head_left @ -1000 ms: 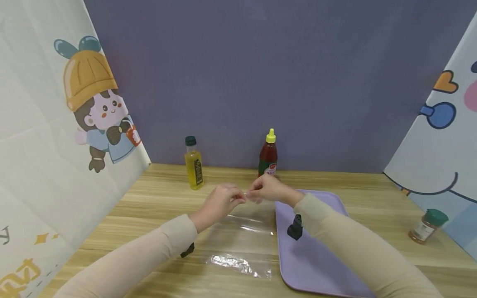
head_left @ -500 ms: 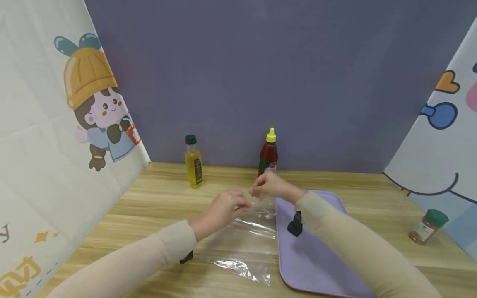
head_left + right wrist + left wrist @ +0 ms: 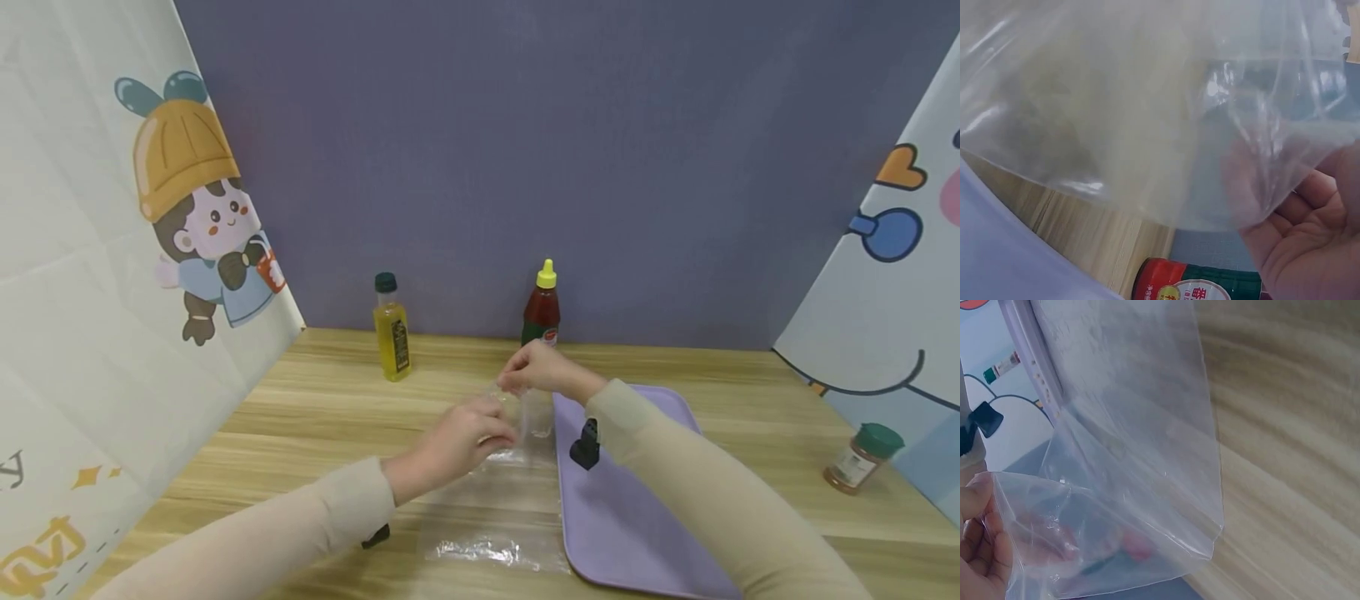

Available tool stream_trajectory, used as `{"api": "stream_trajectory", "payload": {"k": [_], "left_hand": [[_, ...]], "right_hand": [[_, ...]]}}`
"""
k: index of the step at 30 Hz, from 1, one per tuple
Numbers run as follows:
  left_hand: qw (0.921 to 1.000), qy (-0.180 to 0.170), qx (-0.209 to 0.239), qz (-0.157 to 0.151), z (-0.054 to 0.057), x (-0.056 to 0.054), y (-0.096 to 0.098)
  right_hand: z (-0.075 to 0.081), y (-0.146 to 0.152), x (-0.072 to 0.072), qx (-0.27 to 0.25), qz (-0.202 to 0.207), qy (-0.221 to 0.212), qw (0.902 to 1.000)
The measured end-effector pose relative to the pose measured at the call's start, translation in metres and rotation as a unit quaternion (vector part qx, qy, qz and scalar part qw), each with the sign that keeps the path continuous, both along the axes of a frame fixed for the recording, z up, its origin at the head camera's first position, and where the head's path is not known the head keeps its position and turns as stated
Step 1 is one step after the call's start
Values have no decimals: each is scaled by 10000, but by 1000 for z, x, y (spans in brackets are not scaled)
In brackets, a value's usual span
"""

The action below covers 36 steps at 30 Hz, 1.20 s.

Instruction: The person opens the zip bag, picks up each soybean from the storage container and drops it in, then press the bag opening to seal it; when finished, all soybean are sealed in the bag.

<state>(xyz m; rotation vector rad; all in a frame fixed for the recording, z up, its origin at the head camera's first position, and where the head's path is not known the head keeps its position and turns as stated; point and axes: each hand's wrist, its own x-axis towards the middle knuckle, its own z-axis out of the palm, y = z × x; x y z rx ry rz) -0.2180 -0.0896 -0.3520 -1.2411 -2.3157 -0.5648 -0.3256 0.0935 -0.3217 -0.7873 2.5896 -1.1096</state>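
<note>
Plastic bag (image 3: 495, 504), clear, thin and wrinkled, lies on the wood-grain table (image 3: 322, 400) beside the smooth lilac tray (image 3: 622, 517), its mouth raised between both hands. The left hand (image 3: 467, 437) pinches the film; the right hand (image 3: 542, 368), higher, pinches it too. The right sleeve (image 3: 697, 475) crosses the round-cornered tray, and that hand hides the base of the red sauce bottle (image 3: 542, 312). Square-sided, the yellow oil bottle (image 3: 392, 340) stands farther left; a squat, green-capped jar (image 3: 862, 458) sits beyond the tray.
</note>
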Motion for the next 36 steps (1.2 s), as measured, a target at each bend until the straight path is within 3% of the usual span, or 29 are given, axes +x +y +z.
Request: {"api": "stream_trajectory", "payload": {"k": [9, 15, 22, 30, 36], "left_hand": [[9994, 221, 84, -256, -4, 10, 5], [9989, 445, -127, -66, -2, 21, 10], [9995, 301, -138, -19, -2, 28, 13], [9976, 677, -17, 134, -1, 20, 15], [9958, 833, 185, 325, 2, 13, 13]], "right_hand": [[-1, -1, -6, -89, -138, -156, 9997], [-1, -3, -6, -126, -250, -174, 9995], [1, -4, -5, -151, -364, -164, 9991], [3, -3, -2, -307, -269, -305, 9987], [7, -6, 8, -186, -50, -372, 9991]]}}
